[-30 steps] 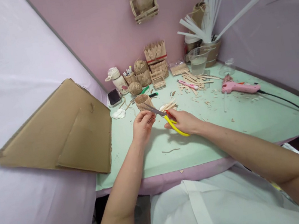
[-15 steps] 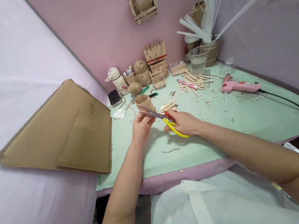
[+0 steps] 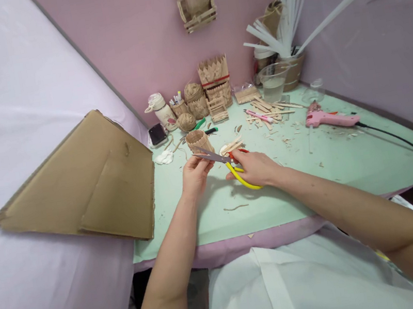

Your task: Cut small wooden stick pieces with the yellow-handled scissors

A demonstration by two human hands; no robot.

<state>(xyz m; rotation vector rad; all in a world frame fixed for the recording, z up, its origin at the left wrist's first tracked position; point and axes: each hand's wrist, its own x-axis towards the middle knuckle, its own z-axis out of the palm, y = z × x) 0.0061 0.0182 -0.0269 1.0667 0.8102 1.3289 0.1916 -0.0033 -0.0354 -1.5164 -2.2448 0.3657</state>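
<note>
My right hand [image 3: 255, 167] is wrapped round the handles of a pair of scissors [image 3: 249, 184], one handle yellow and the other red. The grey blades point left, slightly apart, and reach over the fingers of my left hand [image 3: 195, 177]. Those left fingers are pinched together under the blades; whatever is between them is too small and hidden to make out. Just behind the blades stands a small round cup [image 3: 196, 138] covered with wooden pieces, its lower part hidden by the blades and fingers. Beside the red handle lies a little heap of cut sticks [image 3: 233, 145].
A pink glue gun [image 3: 332, 118] with a black cord lies at the right. Loose craft sticks [image 3: 262, 109] and a pink pen lie behind. Twine balls [image 3: 186, 121], a white bottle [image 3: 162, 112] and a water-filled plastic cup [image 3: 273, 89] stand farther back. Folded cardboard [image 3: 115, 174] leans left.
The scissor blades have opened a little wider in my right hand. Both hands stay in nearly the same place, and the things on the table have not moved.
</note>
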